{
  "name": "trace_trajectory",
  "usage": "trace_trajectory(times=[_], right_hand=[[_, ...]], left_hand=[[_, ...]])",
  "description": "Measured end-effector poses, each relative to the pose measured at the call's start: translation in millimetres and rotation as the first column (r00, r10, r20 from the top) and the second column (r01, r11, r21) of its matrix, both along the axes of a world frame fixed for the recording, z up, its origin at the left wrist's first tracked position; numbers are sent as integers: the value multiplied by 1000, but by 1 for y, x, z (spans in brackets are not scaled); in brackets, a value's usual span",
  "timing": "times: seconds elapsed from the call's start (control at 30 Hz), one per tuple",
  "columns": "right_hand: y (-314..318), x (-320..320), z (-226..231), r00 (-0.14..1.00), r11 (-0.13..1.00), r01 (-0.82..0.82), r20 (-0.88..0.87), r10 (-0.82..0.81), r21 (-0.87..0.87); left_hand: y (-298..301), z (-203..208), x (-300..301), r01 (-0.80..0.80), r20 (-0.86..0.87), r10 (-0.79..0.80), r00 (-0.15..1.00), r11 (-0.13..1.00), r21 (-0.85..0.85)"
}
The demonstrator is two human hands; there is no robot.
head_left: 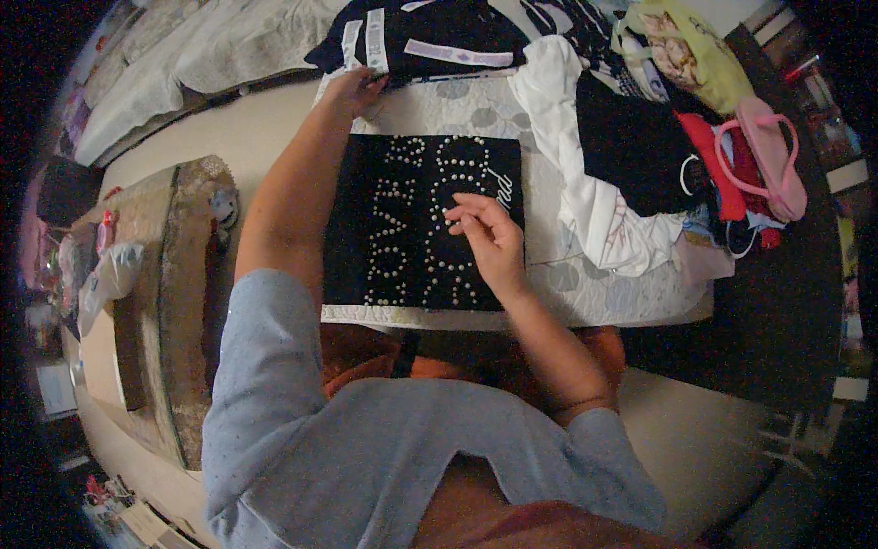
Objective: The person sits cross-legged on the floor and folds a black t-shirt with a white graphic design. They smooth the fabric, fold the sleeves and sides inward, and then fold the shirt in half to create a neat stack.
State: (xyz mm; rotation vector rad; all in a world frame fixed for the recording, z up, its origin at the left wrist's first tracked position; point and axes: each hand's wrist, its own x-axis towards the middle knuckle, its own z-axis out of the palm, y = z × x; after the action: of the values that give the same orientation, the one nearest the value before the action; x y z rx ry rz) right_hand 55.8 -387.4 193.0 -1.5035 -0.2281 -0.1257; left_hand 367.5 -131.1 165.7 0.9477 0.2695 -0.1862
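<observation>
A flat black cloth (352, 220) lies in front of me on the table, with rows of round pearl-like beads forming large letters and white script near its right edge. Over the beaded area hovers my right hand (498, 256), its fingers lightly bent and apart; no held thing shows in it. My left arm stretches to the far side, where my left hand (355, 91) is closed at the lower edge of a dark cloth (466, 27) bearing pale printed strips. Its fingertips are partly hidden.
Right of the beaded cloth lie a white garment (553, 119), a black cloth (631, 146), a pink slipper-shaped item (773, 160) and a yellow bag (700, 50). A quilted leaf-patterned cover (466, 102) lies beneath. At left stand a covered sofa (229, 64) and a lace-draped piece of furniture (187, 284).
</observation>
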Motion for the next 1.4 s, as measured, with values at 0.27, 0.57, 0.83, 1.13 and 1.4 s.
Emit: trace_trajectory(times=[0.27,0.57,0.83,1.13,1.4], right_hand=[[7,66,30,866,691,6,-350,358,723],[33,106,6,941,794,151,-332,67,589],[-24,69,92,950,634,134,-281,137,762],[-90,-40,29,873,556,385,-486,37,736],[-43,-86,-10,887,505,351,-453,91,788]], left_hand=[[-85,74,-123,117,-31,-150,988,867,-485],[-90,28,-212,329,-45,-350,936,911,-250],[-96,25,-177,193,-101,-258,961,885,-423],[-128,8,-197,239,-28,-299,954,813,-530],[-118,20,-210,204,54,-209,976,813,-545]])
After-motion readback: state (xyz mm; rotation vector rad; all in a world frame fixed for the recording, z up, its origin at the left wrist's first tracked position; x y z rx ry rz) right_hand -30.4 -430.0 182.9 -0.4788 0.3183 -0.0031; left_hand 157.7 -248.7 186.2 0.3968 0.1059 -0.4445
